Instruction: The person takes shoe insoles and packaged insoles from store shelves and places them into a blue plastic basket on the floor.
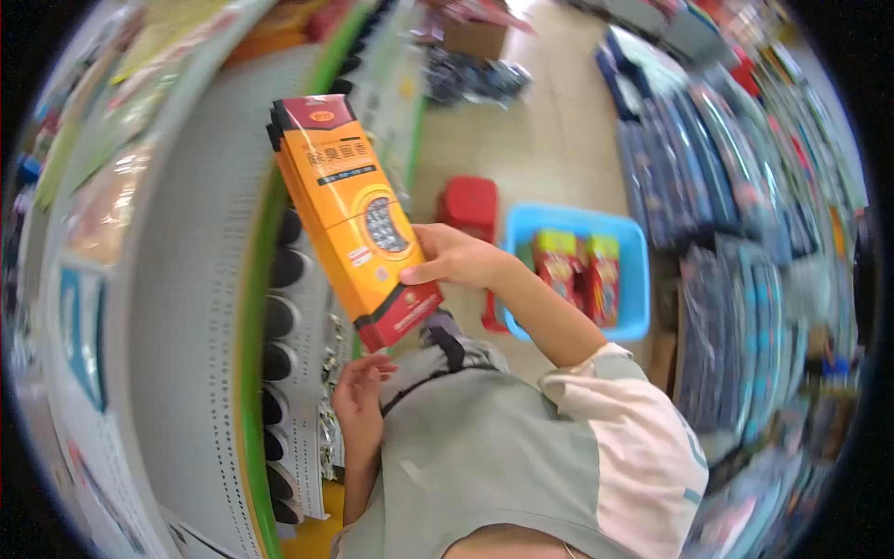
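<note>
My right hand (456, 258) grips a small stack of flat orange boxes (340, 200) near their lower right edge, thumb on the front face. The boxes have dark red ends, printed characters and a round window, and are held tilted beside the shelf. Just below their lower end is my left hand (361, 387), its fingers loosely bent and nothing visible in them. Whether its fingertips touch the boxes is hard to tell.
A shelf (186, 279) with a green edge runs along the left. On the floor stand a blue basket (641, 270) holding red and yellow packs and a red object (468, 203). Wrapped textiles (684, 154) are stacked at right. A cardboard box (473, 39) is at the top.
</note>
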Demonstrator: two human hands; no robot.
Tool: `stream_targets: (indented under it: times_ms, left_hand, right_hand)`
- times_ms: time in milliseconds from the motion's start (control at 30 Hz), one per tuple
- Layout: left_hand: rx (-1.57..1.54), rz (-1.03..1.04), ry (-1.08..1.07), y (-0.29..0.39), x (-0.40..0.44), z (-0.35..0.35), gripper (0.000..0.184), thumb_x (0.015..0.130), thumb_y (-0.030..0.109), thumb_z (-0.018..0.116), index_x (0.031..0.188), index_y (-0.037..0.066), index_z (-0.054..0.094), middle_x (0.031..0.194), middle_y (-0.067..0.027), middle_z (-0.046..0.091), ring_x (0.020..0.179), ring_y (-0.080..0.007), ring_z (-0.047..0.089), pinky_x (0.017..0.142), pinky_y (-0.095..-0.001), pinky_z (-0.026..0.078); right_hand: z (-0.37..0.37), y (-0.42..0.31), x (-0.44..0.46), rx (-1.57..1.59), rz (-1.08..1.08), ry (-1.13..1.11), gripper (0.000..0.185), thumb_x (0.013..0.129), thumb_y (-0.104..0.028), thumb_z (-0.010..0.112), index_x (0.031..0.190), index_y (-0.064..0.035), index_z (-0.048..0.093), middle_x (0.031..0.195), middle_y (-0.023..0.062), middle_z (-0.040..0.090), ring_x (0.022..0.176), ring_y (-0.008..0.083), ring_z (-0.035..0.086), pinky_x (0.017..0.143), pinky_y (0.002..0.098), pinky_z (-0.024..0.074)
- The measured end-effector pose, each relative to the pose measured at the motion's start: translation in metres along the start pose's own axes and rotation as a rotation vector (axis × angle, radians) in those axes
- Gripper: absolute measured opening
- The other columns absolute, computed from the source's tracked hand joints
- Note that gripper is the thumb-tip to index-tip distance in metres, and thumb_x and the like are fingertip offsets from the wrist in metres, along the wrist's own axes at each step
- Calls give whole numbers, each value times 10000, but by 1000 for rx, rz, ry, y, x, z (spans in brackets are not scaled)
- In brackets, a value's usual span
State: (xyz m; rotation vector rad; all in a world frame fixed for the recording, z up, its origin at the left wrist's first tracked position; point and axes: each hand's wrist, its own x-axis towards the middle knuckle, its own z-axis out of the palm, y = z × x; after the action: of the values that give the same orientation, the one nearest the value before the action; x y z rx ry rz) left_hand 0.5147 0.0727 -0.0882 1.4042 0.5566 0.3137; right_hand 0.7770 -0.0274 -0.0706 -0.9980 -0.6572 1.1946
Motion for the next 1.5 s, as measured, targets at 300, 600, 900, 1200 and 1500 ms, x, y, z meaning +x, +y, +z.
stream_targets:
  times_ms: [300,600,900,1200,1500]
  left_hand:
    - [33,-155,-202,-31,-67,15,197,1013,101,525,1124,-38,609,1075,-118,681,949,-189,664,869,-317,503]
    - [32,-169,-327,-47,-67,54,197,1008,99,548,1131,-43,609,1081,-110,682,960,-171,654,868,-301,493]
    - [91,-227,-218,-42,-59,112,193,1014,108,547,1126,-36,609,1072,-104,691,950,-169,662,860,-298,497]
    - [155,-309,-93,-38,-52,178,194,1011,97,542,1135,-35,611,1081,-110,690,963,-169,662,874,-302,501]
    - [177,-330,-9,-39,-57,205,195,1008,83,540,1141,-44,606,1079,-110,682,966,-172,658,877,-299,495]
  right_hand:
    - [-3,115,-134,547,-159,553,452,924,-88,681,1333,5,511,1305,80,600,1161,212,607,986,389,506]
    - [-94,191,-243,579,-287,1117,318,931,-127,690,1228,-61,596,1178,75,663,1068,199,645,896,442,544]
    - [-271,268,-295,839,-285,1357,340,899,-102,736,1198,-23,597,1133,89,671,1019,253,660,888,455,549]
    - [-358,275,-275,834,-311,1521,357,859,-53,766,1176,-43,602,1114,108,677,988,273,670,834,473,581]
    - [-380,278,-242,815,-220,1515,424,854,-44,765,1214,33,554,1137,125,631,967,293,665,749,515,599]
